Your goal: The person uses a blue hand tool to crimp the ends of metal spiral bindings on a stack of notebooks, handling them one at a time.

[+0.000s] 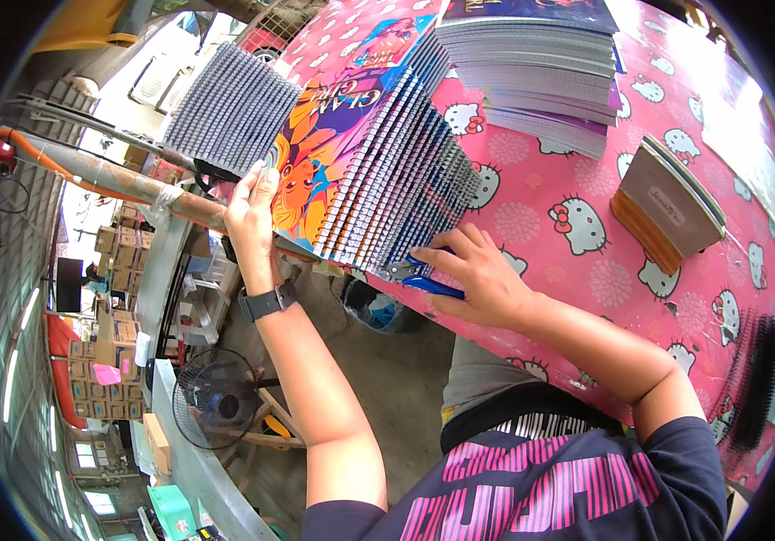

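In front of me a tall stack of spiral notebooks [320, 171] shows a bright orange and purple illustrated cover on top. The metal coils [396, 185] run in rows down its right side. My left hand [250, 216] grips the left edge of the top notebook, its fingers closed at the rim. At the stack's near right corner, my right hand [487, 278] is wrapped around small blue-handled pliers [434, 287]. Their metal jaws touch or lie close to the coil ends; exactly where they bite is too small to tell.
A pink cat-patterned cloth [518, 221] covers the table. Behind stand another notebook stack [234, 108] and a thick pile of unbound book blocks [532, 72]. To the right are a wooden holder with cards [671, 203] and a black bristle brush [757, 383]. A fan [221, 397] stands below left.
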`<state>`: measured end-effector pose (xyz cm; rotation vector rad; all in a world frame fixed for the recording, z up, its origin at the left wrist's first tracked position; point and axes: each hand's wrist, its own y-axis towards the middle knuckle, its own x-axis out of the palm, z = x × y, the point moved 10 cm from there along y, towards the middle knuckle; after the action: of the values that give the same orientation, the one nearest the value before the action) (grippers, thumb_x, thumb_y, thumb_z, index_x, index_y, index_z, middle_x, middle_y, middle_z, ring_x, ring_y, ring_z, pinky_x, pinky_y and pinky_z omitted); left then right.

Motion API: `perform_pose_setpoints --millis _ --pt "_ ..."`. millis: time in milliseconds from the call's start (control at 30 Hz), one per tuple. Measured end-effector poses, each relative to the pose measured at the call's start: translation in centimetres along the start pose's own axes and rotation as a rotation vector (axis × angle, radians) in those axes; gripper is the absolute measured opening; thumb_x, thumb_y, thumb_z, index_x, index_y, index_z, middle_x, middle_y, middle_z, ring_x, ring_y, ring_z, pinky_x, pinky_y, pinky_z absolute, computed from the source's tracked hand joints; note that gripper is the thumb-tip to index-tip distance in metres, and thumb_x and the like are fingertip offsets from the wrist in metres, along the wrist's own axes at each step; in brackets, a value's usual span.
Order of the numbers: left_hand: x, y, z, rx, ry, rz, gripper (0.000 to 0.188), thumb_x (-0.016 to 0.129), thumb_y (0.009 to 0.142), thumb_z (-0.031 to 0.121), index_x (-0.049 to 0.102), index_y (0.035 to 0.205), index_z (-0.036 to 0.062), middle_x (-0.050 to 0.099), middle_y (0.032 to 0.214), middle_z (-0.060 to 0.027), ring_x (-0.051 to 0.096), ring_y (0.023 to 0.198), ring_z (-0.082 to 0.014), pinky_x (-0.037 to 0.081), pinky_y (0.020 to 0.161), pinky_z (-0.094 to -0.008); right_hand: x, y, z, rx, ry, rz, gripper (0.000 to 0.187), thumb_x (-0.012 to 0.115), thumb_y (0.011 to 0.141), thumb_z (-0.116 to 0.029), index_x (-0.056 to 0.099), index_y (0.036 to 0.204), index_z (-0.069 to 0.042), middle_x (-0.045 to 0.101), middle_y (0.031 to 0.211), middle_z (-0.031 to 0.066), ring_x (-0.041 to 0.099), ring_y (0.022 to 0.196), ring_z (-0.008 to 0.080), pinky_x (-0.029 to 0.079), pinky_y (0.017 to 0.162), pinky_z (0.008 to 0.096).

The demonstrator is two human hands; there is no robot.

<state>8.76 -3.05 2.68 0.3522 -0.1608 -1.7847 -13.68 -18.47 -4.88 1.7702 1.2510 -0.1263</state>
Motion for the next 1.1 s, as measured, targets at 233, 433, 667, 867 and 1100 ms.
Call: perform_pose_setpoints --millis 233,433,667,867,1100 --pt "0.1 -0.1 0.2 -0.016 -0.018 0.003 0.043 0.065 0.082 0.014 0.05 0.117 -0.0084 0.06 0.106 -0.0143 0.057 0.092 -0.0148 0.045 0.083 -0.0258 4.5 -1.4 3.1 0.483 0.781 -0.369 0.041 0.066 0.076 -0.021 0.058 0.111 -0.003 0.061 0.089 0.01 0.056 0.083 0.018 0.043 0.076 0.0317" --pt "0.0 -0.2 0.3 -0.004 -0.005 0.01 0.044 0.065 0.082 0.015 0.05 0.117 -0.0084 0.06 0.107 -0.0145 0.057 0.092 -0.0149 0.045 0.083 -0.0257 1.3 -0.1 1.7 0.16 0.258 -0.136 0.04 0.067 0.073 -0.023 0.059 0.109 -0.006 0.057 0.089 0.0088 0.052 0.084 0.0208 0.042 0.075 0.034" --pt "0.2 -0.2 0.4 -0.012 0.001 0.009 0.045 0.065 0.082 0.014 0.049 0.117 -0.0085 0.06 0.106 -0.0146 0.057 0.092 -0.0149 0.045 0.082 -0.0259 0.1 -0.3 -0.1 -0.052 -0.074 0.039 0.036 0.067 0.071 -0.022 0.061 0.104 -0.009 0.054 0.088 0.008 0.05 0.082 0.0227 0.041 0.073 0.0357" --pt "-0.3 0.1 0.0 0.002 -0.021 0.007 0.043 0.065 0.082 0.014 0.05 0.117 -0.0079 0.06 0.105 -0.0133 0.057 0.09 -0.0142 0.046 0.081 -0.0255 7.9 -4.2 4.2 0.874 1.212 -0.522 0.027 0.064 0.077 -0.024 0.063 0.089 0.0 0.061 0.076 0.0128 0.059 0.069 0.018 0.046 0.065 0.0311" --pt "0.1 -0.2 0.3 -0.002 0.0 0.009 0.042 0.065 0.082 0.014 0.051 0.116 -0.0069 0.06 0.103 -0.013 0.058 0.089 -0.0142 0.046 0.08 -0.0253 1.2 -1.2 1.0 0.035 -0.036 -0.082 0.043 0.068 0.068 -0.021 0.058 0.108 -0.007 0.052 0.091 0.0101 0.049 0.089 0.0259 0.042 0.076 0.0365"
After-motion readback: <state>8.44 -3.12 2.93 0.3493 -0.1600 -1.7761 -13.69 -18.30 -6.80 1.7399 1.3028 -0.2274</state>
